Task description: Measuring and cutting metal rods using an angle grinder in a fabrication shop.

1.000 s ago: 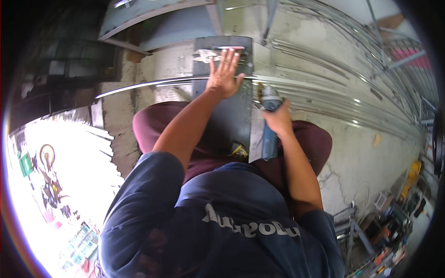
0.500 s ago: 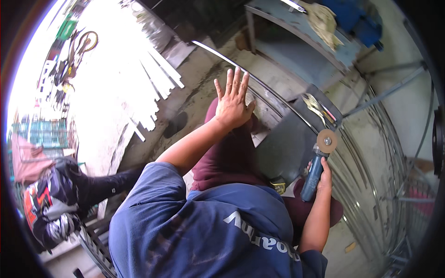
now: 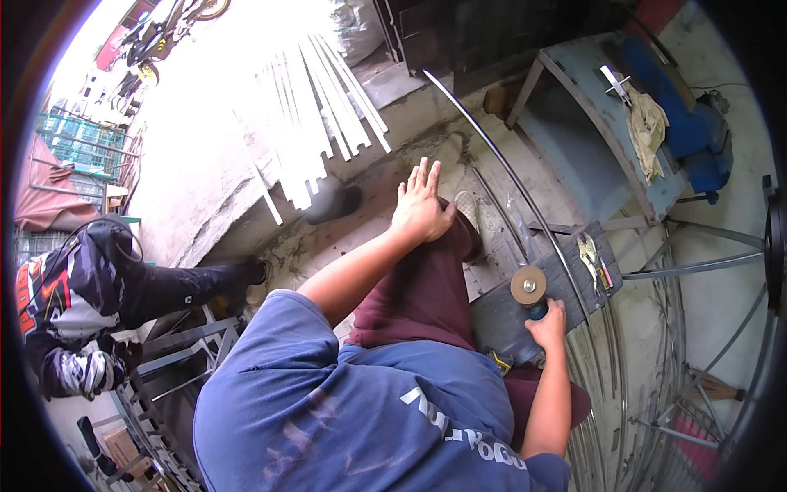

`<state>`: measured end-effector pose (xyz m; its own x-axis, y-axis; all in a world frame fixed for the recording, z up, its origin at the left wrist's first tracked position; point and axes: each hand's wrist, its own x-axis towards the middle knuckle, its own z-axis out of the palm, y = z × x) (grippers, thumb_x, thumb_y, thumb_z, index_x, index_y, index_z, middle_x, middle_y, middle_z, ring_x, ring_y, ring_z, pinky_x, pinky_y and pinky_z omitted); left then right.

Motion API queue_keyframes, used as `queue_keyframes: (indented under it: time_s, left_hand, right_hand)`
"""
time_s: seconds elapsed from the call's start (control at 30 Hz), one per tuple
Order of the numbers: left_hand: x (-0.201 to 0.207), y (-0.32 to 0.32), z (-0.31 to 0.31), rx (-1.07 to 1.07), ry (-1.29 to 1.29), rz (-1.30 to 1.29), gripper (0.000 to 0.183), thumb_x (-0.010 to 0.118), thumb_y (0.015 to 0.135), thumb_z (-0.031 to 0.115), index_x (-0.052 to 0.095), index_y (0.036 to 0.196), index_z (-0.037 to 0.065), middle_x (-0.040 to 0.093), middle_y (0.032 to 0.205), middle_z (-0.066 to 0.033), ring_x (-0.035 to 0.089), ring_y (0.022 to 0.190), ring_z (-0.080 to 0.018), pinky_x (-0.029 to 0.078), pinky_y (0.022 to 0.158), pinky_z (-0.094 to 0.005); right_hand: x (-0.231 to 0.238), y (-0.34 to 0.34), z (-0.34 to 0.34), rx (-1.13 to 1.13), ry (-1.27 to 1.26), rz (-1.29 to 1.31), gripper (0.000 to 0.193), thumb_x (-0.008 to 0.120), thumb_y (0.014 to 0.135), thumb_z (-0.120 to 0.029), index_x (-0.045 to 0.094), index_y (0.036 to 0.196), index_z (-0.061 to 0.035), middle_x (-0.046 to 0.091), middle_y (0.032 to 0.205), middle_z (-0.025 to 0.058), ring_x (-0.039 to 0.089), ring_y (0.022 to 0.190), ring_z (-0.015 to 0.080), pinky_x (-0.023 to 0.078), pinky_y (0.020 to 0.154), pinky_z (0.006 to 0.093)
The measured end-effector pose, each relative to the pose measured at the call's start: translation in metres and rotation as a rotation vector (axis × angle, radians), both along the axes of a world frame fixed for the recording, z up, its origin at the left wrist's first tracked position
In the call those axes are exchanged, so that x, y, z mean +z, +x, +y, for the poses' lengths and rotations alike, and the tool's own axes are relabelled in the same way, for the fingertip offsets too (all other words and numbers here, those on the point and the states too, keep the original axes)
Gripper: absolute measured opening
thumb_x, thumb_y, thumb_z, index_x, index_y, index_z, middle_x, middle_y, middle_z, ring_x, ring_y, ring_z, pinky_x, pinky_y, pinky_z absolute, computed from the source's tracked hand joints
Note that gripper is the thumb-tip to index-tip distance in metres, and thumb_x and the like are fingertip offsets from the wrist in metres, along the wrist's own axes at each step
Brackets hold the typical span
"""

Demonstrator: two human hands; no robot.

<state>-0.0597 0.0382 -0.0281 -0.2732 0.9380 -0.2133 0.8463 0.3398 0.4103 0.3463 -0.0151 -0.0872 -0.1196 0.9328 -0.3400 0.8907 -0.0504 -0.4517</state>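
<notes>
Two hands: both mine, coming up from the lower edge past my blue shirt [image 3: 361, 410].
Right hand [image 3: 548, 325]: curled tight around the body of the angle grinder [image 3: 531, 295], fingers wrapped over it, thumb side toward me.
Angle grinder: held over the dark grey board [image 3: 541, 295], its round tan disc [image 3: 528, 284] facing up at the camera; the blue body is mostly hidden under my grip.
Dark grey board: lies slanted to the right of my knee, with locking pliers [image 3: 589, 252] resting on its far end.
Left hand [image 3: 420, 205]: flat and spread a little, fingers straight and close together, palm resting on my knee in the maroon trousers [image 3: 422, 287]; it grips nothing.
Curved steel rod [image 3: 500, 164]: sweeps in a long arc from the upper middle down past the board's right side, just beyond the disc.
Ring frames [image 3: 656, 328]: thin bent rods on the concrete at right, well apart from my hands.
Blue workbench [image 3: 582, 139]: farther off, upper right, with a yellowish rag [image 3: 648, 127] on it.
White strips [image 3: 320, 107]: a fanned bundle on the ground beyond my left hand.
Another person [image 3: 90, 287]: at far left, a black boot [image 3: 238, 275] stretched toward me.
</notes>
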Motion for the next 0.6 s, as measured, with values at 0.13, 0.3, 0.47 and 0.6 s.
queue_keyframes:
  time_s: [0.13,0.3,0.47,0.6]
  left_hand:
    - [0.000,0.004,0.008,0.000,0.014,-0.004,0.095,0.064,0.095,0.050,0.021,0.169,0.006,0.017,0.176,-0.0214,0.021,0.162,-0.0387,0.024,0.127,-0.0588]
    - [0.000,0.007,0.015,-0.035,0.021,-0.017,0.094,0.064,0.095,0.048,0.023,0.168,0.006,0.019,0.175,-0.0220,0.022,0.161,-0.0383,0.025,0.127,-0.0572]
    - [0.003,0.004,0.013,-0.022,0.021,-0.012,0.093,0.063,0.096,0.049,0.024,0.168,0.005,0.019,0.175,-0.0218,0.023,0.161,-0.0380,0.025,0.127,-0.0562]
    - [0.007,0.005,0.012,-0.017,0.005,-0.021,0.094,0.063,0.096,0.050,0.022,0.168,0.006,0.019,0.175,-0.0214,0.024,0.161,-0.0376,0.027,0.126,-0.0559]
  right_hand:
    - [0.009,0.012,-0.001,0.045,0.004,0.028,0.067,0.087,0.067,-0.015,0.067,0.127,0.0092,0.065,0.121,0.0242,0.063,0.117,0.0433,0.051,0.104,0.0459]
    - [0.025,0.039,0.019,0.169,-0.185,0.084,0.074,0.095,0.061,-0.013,0.071,0.129,0.0051,0.068,0.122,0.0214,0.065,0.118,0.0397,0.051,0.107,0.0433]
    - [0.007,0.044,0.053,0.010,0.037,-0.041,0.056,0.075,0.082,0.004,0.063,0.136,-0.0021,0.063,0.136,0.0200,0.062,0.125,0.0407,0.050,0.109,0.0449]
    - [-0.028,0.030,0.068,0.115,0.146,-0.405,0.063,0.070,0.089,0.001,0.048,0.147,-0.0056,0.056,0.140,0.0195,0.051,0.136,0.0410,0.044,0.115,0.0490]
